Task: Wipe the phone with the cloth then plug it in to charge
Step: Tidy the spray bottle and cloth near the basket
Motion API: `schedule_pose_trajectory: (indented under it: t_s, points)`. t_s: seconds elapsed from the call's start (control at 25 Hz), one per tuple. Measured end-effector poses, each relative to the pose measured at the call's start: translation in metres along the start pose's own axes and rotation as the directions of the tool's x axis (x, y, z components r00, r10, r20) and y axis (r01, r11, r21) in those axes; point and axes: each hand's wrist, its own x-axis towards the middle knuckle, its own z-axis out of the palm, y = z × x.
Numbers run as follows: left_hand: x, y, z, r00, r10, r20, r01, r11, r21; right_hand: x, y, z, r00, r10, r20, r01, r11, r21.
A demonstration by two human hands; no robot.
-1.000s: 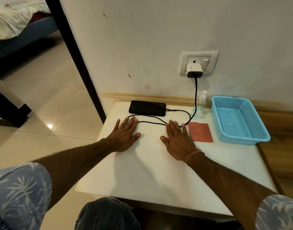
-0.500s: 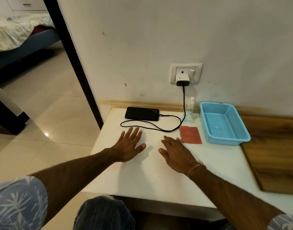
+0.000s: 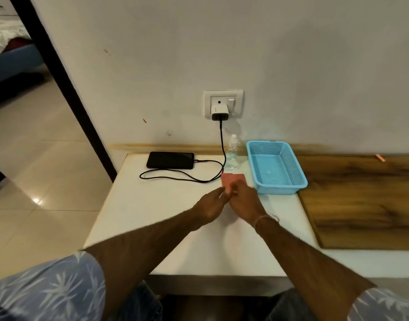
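The black phone (image 3: 169, 160) lies face up at the back of the white table (image 3: 152, 216), with the black cable (image 3: 182, 176) plugged into its right end. The cable loops over the table and rises to the white charger (image 3: 219, 112) in the wall socket. The small red cloth (image 3: 234, 178) lies flat right of the cable loop. My right hand (image 3: 245, 201) covers the cloth's near edge, fingers pinched on it. My left hand (image 3: 210, 205) is right beside it, fingers straight and touching the cloth's near left corner. Motion blur hides the fingertips.
A clear spray bottle (image 3: 232, 154) stands by the wall beneath the socket. A blue plastic basket (image 3: 300, 181) sits just right of the cloth. A wooden surface (image 3: 361, 200) adjoins the table on the right. The tiled floor drops off to the left.
Both hands lifted off the table, where they lay flat and apart, and came together at the cloth's near edge. The view has pulled back and shifted right.
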Motion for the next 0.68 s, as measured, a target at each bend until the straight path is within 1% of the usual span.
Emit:
schedule_pose_trajectory:
  t_s: [0.04, 0.12, 0.2, 0.28, 0.36, 0.44, 0.52, 0.6, 0.68]
  points:
    - [0.01, 0.014, 0.001, 1.0, -0.017, -0.022, 0.013, 0.986, -0.163, 0.013, -0.007, -0.008, 0.998, 0.043, -0.046, -0.039, 0.996, 0.075]
    - [0.033, 0.043, 0.002, 0.993, -0.084, -0.085, 0.038, 0.894, -0.447, 0.038, -0.021, -0.023, 0.989, 0.117, -0.089, -0.1, 0.978, 0.181]
    - [0.057, 0.065, 0.001, 0.968, -0.207, -0.143, 0.076, 0.783, -0.617, 0.062, -0.033, -0.031, 0.986, 0.139, -0.093, -0.115, 0.967, 0.227]
    - [0.077, 0.076, 0.001, 0.94, -0.29, -0.178, 0.093, 0.723, -0.685, 0.079, -0.041, -0.034, 0.982, 0.171, -0.08, -0.142, 0.948, 0.286]
    - [0.091, 0.077, 0.002, 0.917, -0.34, -0.208, 0.101, 0.701, -0.706, 0.089, -0.041, -0.032, 0.977, 0.205, -0.06, -0.172, 0.921, 0.348]
    - [0.1, 0.075, 0.002, 0.914, -0.358, -0.193, 0.119, 0.688, -0.716, 0.091, -0.035, -0.026, 0.972, 0.236, -0.024, -0.204, 0.884, 0.422]
    - [0.104, 0.073, 0.002, 0.918, -0.365, -0.155, 0.126, 0.639, -0.759, 0.092, -0.026, -0.016, 0.976, 0.219, 0.002, -0.194, 0.859, 0.473]
    - [0.111, 0.069, 0.004, 0.928, -0.347, -0.136, 0.11, 0.603, -0.79, 0.093, -0.025, -0.012, 0.977, 0.215, -0.005, -0.182, 0.836, 0.518]
    - [0.115, 0.065, 0.004, 0.934, -0.335, -0.127, 0.109, 0.603, -0.79, 0.091, -0.029, -0.012, 0.962, 0.27, -0.028, -0.207, 0.797, 0.568]
